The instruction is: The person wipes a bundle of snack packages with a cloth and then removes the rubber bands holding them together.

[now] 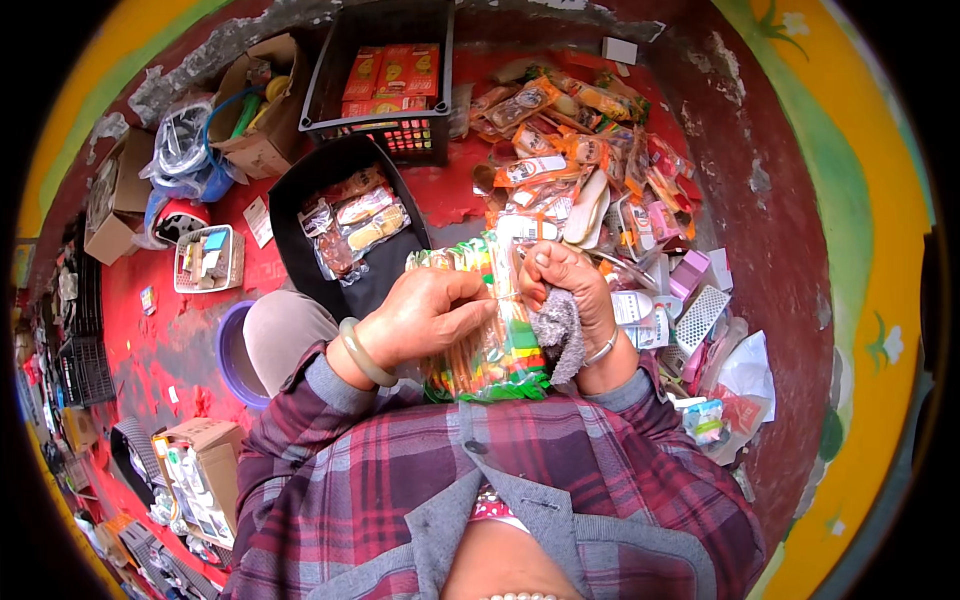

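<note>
A held bundle of clear, green-ended packets point(512, 350) sits beside a crumpled grey cloth point(560, 332).

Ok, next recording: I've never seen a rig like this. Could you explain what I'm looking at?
There is no machine here, just a person's two bare hands. The single picture comes from a camera on the person's head, looking down; its fisheye lens bends straight edges.

The left hand pinches at a bundle of green, yellow and clear packets. The right hand is curled beside it, a grey cloth hanging there; its fingertips are too small to read.

On the red floor are a black container, a black crate and a heap of packets.
</note>
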The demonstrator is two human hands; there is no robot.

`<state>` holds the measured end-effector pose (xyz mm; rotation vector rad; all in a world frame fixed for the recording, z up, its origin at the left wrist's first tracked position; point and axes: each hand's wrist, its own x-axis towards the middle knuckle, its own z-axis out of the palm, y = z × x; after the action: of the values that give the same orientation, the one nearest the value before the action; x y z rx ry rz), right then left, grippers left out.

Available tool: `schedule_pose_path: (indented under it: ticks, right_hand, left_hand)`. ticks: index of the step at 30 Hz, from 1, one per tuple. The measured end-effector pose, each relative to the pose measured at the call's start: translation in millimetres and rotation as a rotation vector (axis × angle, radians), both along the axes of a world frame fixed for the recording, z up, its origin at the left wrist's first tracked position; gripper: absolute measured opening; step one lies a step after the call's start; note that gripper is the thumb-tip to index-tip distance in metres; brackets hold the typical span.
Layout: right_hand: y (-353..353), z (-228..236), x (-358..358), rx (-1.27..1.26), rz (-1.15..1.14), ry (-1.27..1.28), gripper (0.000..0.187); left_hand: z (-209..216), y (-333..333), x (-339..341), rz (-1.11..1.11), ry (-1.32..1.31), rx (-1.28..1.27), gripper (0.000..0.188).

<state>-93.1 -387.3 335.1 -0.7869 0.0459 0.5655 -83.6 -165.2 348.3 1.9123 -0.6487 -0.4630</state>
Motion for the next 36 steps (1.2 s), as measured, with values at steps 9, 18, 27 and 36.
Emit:
schedule_pose_path:
  ticks: [9,18,27,36]
  right_hand:
    - [-32,-3,40,-0.518,0.122,-0.240,0.044]
    - [-18,19,22,-1.123,0.038,-0.777,0.050]
    - [-20,14,-5,-0.977,-0.191,-0.769,0.041]
    - [-43,-3,-32,-0.836,-0.137,-0.705,0.029]
  left_hand:
    - [5,-1,-18,0.037,-0.282,-0.017,0.013]
    - [1,-8,-29,0.180,-0.603,0.106,0.035]
    - [2,-17,-20,0.109,-0.565,0.201,0.082]
    - [-8,-14,-26,0.188,-0.520,0.182,0.078]
